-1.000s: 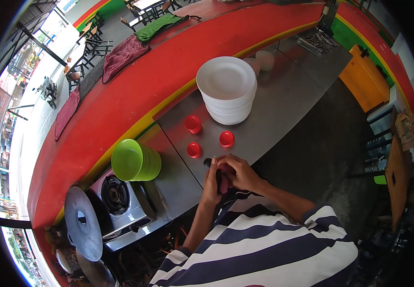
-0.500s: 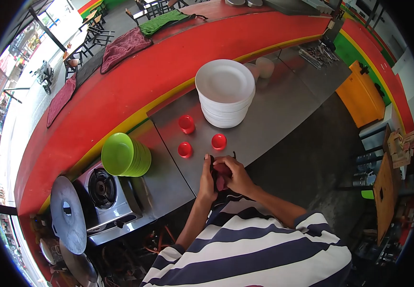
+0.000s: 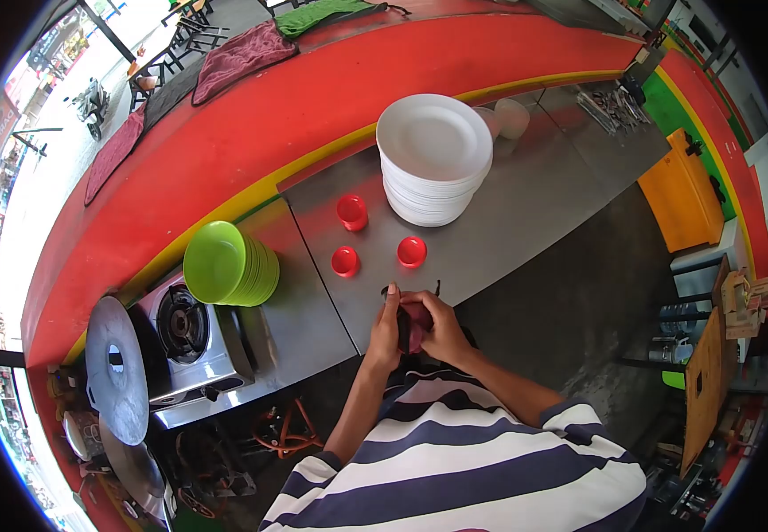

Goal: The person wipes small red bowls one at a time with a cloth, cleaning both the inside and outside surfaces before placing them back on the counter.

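At the near edge of the grey steel worktop, left hand and right hand close their fingers around a small maroon object, apparently bracing it, near three small round red plastic cups.

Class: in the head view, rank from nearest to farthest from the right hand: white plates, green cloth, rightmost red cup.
1. Rightmost red cup, just ahead of the right hand.
2. White plates, further back on the counter.
3. Green cloth, far away on the red ledge.
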### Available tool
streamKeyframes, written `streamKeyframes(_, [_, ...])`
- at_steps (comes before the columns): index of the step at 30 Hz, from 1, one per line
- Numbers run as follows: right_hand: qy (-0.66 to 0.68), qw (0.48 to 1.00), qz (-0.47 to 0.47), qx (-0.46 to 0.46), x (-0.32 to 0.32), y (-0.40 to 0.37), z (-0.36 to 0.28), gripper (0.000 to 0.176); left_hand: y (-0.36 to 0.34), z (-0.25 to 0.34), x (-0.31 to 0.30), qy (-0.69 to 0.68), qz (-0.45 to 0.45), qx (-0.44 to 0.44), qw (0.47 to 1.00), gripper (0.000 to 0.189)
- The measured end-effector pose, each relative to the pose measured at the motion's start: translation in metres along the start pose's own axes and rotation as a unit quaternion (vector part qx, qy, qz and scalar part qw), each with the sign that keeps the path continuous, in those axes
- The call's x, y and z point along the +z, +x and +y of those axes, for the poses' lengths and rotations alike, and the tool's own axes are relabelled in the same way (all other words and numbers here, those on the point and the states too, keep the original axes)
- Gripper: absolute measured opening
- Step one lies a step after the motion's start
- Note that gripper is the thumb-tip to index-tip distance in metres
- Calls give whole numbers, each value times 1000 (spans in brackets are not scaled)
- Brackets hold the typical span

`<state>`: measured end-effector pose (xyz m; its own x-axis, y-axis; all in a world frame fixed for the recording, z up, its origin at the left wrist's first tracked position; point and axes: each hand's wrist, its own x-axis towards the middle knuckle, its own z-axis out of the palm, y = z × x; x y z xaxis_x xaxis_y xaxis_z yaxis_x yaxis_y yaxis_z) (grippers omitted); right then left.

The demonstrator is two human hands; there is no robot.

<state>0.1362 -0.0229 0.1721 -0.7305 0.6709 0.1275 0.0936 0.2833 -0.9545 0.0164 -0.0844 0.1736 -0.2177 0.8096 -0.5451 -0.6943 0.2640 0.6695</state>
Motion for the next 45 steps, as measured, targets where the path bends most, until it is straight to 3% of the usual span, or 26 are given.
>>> streamKeyframes(5, [19,997,-59,50,3,-9,3,66,0,-9,-6,66,14,2,998,61])
streamKeyframes(8, [1,996,-88,-16,-5,-7,-15,72,-9,6,-2,13,18,-27,999,58])
streamKeyframes(11, [-49,995,-81,8,-11,-8,-19,71,-6,-1,-1,-20,-10,-49,999,58])
streamKeyframes(15, [-48,999,-20,7,-12,-14,-13,55,-6,-5,-4,-46,-55,-64,995,57])
streamKeyframes(20, [-53,996,66,-8,-7,-14,-15,42,-10,-4,-2,-25,-75,2,997,56])
streamKeyframes(23, [28,987,152,34,-1,-17,-3,37,-21,5,1,-31,-41,38,998,51])
streamKeyframes(27, [284,914,285,53,1,-18,2,32,-32,17,-8,-119,-17,47,992,49])
streamKeyframes(32, [90,977,191,-42,19,-27,-37,34,-26,-5,-14,-200,-25,33,979,51])
streamKeyframes(34, [-35,975,107,-191,17,-24,-25,36,-28,-5,-12,-292,-34,4,956,52])
streamKeyframes(35, [-97,957,64,-265,16,-20,-21,37,-25,-8,-15,-304,-44,38,951,51])
streamKeyframes(37, [-98,953,58,-281,21,-24,-23,37,-22,-12,-17,-328,-66,107,936,49])
streamKeyframes(38, [-74,954,63,-282,24,-25,-16,36,-24,-17,-17,-330,-23,95,939,50])
streamKeyframes(40, [-46,955,82,-282,26,-23,-10,32,-36,-8,-8,-261,10,99,960,49])
streamKeyframes(42, [-7,964,144,-222,29,-23,-9,23,-39,-11,-5,-188,20,114,975,50])
streamKeyframes(45, [86,968,201,-122,28,-14,-14,20,-52,-12,4,-14,105,157,982,47])
